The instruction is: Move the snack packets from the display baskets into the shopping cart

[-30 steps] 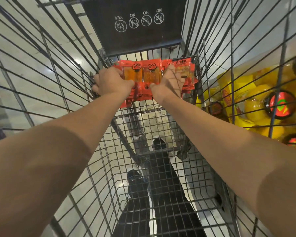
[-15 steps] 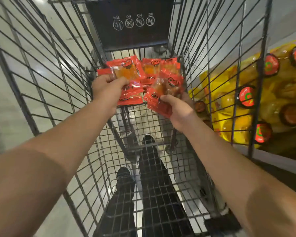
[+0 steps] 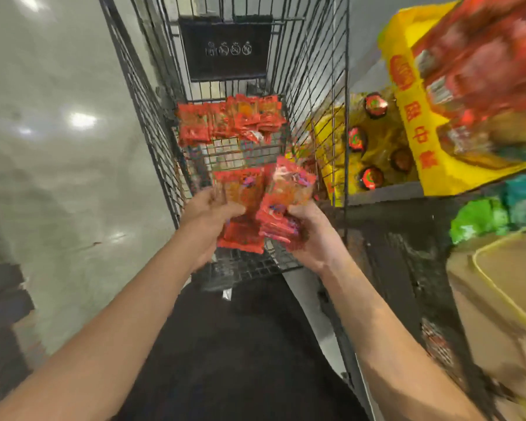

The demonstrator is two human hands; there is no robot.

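The black wire shopping cart (image 3: 146,117) stands in front of me. A heap of red-orange snack packets (image 3: 231,120) lies on its floor at the far end. My left hand (image 3: 207,214) grips a red-orange packet (image 3: 240,217) over the cart's near end. My right hand (image 3: 310,232) holds a small bunch of the same packets (image 3: 289,189) beside it; the two bundles touch. The picture is blurred by motion.
A black plate with white pictograms (image 3: 228,48) hangs on the cart's far wall. To the right stands a yellow display box (image 3: 419,129) with red packets and a shelf of yellow jars with red lids (image 3: 375,104). A cardboard box (image 3: 498,299) sits at right. Grey floor (image 3: 58,177) lies at left.
Both hands have drawn back from the heap at the cart's far end to its near end, each still holding packets. The view has pulled back and swung right.
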